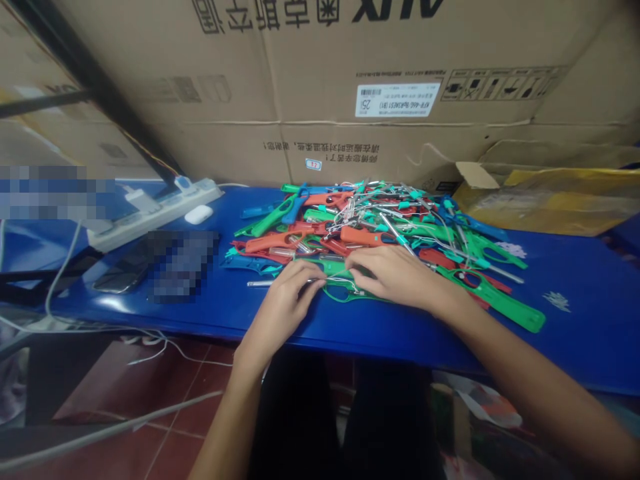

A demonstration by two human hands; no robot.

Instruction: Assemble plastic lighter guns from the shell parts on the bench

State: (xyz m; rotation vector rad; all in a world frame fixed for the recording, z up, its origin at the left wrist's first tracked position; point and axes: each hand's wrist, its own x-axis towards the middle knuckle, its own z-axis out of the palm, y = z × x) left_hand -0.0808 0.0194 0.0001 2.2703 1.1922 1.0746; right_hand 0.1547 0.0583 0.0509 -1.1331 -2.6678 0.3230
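My left hand (pixel 293 293) is closed around a thin metal lighter tube (pixel 257 284) that sticks out to the left of its fingers. My right hand (pixel 393 273) is closed in a pinch just to the right, at a fine wire or thin strand stretching between the two hands. White wires (pixel 345 283) run from the tube side toward a green lighter shell (pixel 343 295) lying beneath both hands. Right behind them a heap of stick-lighter parts (pixel 360 235) spreads over the blue table, with red, green and blue handle shells, metal tubes and wires tangled together.
A white power strip (pixel 155 212), a white earphone case (pixel 199 214) and a dark phone (pixel 133 263) are at the left. Large cardboard boxes (pixel 310 73) stand behind. Small pale pieces (pixel 557 301) lie at the right, near a green shell (pixel 515 310). The table's front edge is close to me.
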